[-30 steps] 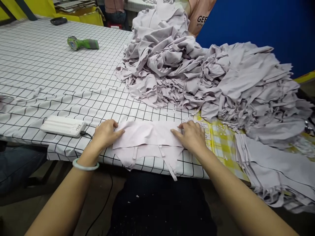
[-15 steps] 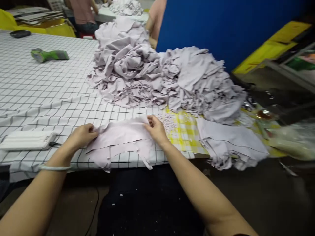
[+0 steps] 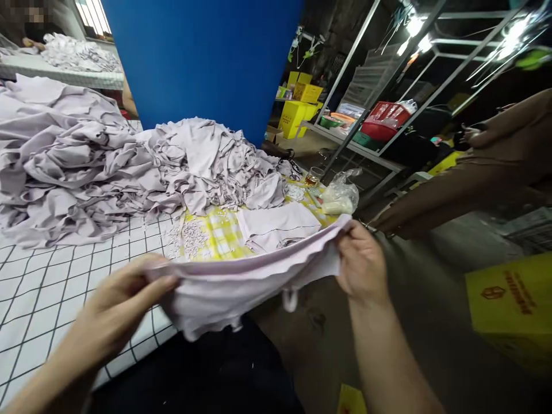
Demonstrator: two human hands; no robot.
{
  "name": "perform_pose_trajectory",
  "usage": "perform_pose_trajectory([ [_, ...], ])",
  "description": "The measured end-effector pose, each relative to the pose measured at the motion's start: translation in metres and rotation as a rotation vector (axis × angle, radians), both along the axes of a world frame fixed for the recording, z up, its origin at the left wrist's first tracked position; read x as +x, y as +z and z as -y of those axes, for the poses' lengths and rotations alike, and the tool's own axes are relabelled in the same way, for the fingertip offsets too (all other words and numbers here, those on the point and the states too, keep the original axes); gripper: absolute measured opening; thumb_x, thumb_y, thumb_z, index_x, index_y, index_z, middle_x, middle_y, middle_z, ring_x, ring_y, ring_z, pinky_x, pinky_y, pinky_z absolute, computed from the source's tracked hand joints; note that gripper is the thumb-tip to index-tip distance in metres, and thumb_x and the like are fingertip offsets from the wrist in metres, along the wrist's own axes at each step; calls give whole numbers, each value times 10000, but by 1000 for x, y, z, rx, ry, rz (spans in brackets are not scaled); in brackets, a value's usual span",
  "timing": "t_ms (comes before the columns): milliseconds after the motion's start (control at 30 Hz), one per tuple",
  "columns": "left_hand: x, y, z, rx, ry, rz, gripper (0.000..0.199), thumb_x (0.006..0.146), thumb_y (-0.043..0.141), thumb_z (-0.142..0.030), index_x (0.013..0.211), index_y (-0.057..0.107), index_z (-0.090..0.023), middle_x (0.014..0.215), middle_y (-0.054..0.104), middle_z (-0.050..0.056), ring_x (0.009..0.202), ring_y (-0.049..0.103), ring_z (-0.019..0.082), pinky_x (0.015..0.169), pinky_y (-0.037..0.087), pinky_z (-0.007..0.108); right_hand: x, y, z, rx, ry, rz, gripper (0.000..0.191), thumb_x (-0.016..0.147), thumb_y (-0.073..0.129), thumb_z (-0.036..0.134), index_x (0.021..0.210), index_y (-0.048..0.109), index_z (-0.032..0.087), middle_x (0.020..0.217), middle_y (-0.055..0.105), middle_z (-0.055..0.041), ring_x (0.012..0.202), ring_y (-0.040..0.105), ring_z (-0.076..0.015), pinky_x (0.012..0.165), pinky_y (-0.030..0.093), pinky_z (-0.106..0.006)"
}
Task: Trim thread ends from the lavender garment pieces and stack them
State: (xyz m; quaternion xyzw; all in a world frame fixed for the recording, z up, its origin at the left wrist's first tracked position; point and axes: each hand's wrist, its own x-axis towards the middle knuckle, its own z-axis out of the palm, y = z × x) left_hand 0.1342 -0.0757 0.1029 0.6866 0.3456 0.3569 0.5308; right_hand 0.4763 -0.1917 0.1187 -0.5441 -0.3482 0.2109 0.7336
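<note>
A pale lilac fabric piece (image 3: 241, 287) hangs stretched between my hands, raised above the table's front edge, with a small loop dangling from its lower side. My left hand (image 3: 125, 299) pinches its left end between thumb and fingers. At the other end, my right hand (image 3: 362, 259) is closed on the corner. Just behind the held piece, a flat stack of similar pieces (image 3: 280, 224) lies on the yellow checked cloth (image 3: 222, 233). A big crumpled heap of the same fabric (image 3: 86, 167) covers the back of the checked table (image 3: 142, 236).
A blue panel (image 3: 198, 63) rises behind the heap. A glass (image 3: 314, 176) and a clear plastic bag (image 3: 342, 192) stand beyond the stack. Metal shelving with a red basket (image 3: 383, 121) is at the right, near a yellow box (image 3: 509, 305). A person's arm shows beside the panel.
The view has swung right. The fabric piece, earlier lying on the table under both hands, is now lifted and pulled out between them. The shelving and yellow box have come into view.
</note>
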Motion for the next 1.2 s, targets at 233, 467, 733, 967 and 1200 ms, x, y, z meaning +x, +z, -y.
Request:
perform_pose_trajectory([
  [233, 170, -22, -48, -513, -212, 194, 361, 708, 789, -458, 852, 641, -162, 711, 620, 11, 563, 541, 103, 511, 459, 224, 129, -32, -13, -186, -146, 22, 461, 616, 852, 497, 934, 689, 205, 856, 753, -67, 777, 718, -235, 770, 563, -399],
  [467, 237, -66, -125, -514, 34, -53, 327, 594, 821, -215, 614, 497, -173, 539, 492, -49, 473, 475, 83, 471, 399, 207, 197, -98, -114, -446, -10, 123, 462, 520, 820, 472, 817, 632, 172, 661, 680, -22, 594, 622, -161, 621, 504, -316],
  [733, 245, -88, -135, -442, 148, -151, 260, 634, 740, -168, 797, 539, -183, 570, 514, -64, 486, 497, 100, 518, 438, 226, 233, -138, -127, -542, -26, 259, 304, 662, 707, 348, 904, 616, 186, 758, 695, -42, 626, 618, -168, 646, 509, -322],
  [967, 245, -73, -127, 271, 101, -501, 274, 784, 594, -105, 1052, 640, -137, 1055, 682, 131, 984, 651, 260, 910, 514, 420, 216, -129, -127, -652, -157, 706, 471, 801, 588, 297, 1245, 601, 139, 1322, 612, -205, 1220, 546, -348, 1073, 364, -553],
  [1200, 263, -87, -112, 800, -371, -998, 577, 1008, 385, -428, 1509, 375, -142, 1600, 337, 142, 1490, 270, 342, 1204, 122, 636, 175, -115, -121, -905, 44, 1134, 585, 962, 355, 438, 1464, 427, 147, 1550, 418, -154, 1467, 284, -348, 1176, 188, -600],
])
